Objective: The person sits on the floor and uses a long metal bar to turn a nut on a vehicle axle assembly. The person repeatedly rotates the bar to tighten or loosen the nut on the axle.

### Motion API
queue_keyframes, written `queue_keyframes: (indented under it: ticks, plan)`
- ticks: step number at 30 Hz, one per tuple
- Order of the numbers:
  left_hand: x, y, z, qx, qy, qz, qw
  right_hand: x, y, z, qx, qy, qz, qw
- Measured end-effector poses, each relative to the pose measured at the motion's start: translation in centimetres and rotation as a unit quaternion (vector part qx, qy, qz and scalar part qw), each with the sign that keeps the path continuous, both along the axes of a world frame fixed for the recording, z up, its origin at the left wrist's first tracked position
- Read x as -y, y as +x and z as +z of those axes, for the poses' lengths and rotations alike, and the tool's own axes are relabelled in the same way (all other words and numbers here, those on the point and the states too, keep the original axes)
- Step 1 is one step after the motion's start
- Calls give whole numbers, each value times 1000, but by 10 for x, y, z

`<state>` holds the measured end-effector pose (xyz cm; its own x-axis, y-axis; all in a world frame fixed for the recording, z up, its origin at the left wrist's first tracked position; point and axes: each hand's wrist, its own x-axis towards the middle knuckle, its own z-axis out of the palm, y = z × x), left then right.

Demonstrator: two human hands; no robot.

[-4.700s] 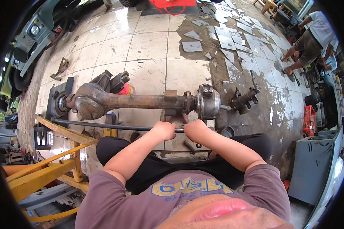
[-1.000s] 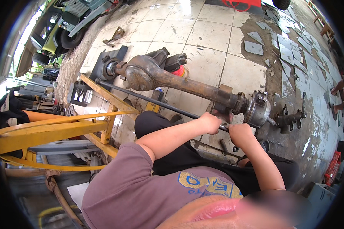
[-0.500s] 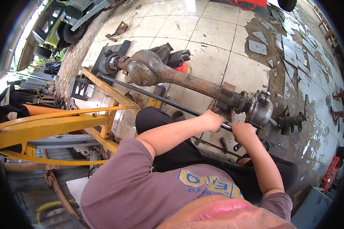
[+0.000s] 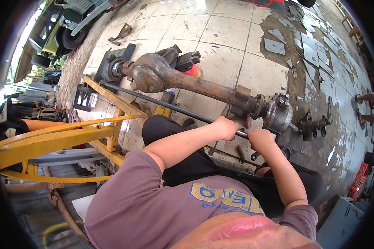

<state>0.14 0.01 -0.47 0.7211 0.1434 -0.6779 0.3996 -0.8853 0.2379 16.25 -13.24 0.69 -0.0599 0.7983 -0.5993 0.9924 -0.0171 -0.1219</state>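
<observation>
The slim, straight black rod [image 4: 166, 105] points from ten to four o'clock, at six o'clock of the rusty axle [image 4: 203, 89]; left hand [image 4: 227, 128] and right hand [image 4: 260, 139] clamp fingers around its silvery four-o'clock end.

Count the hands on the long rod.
2: the left hand is closed around the rod, and the right hand grips it just to the right. No others show there.

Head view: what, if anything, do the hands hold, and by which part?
A long dark rod, held toward its right end by the left hand and the right hand.
</observation>
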Motion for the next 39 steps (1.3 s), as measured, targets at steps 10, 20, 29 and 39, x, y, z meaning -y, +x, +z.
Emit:
queue_keyframes:
  ticks: [10, 20, 29, 39]
  plan:
    - [-1, -5, -13, 12, 5, 5, 1000, 2, -2, 18, -15, 96, 10, 995]
    - [4, -2, 3, 11, -8, 0, 1000, 8, 4, 21, 1, 20, 32, 999]
    - [-1, -1, 5, 3, -8, -4, 1000, -1, 4, 20, -1, 11, 55, 998]
    - [3, 1, 2, 9, 1, -5, 1000, 8, 1, 20, 5, 56, 35, 998]
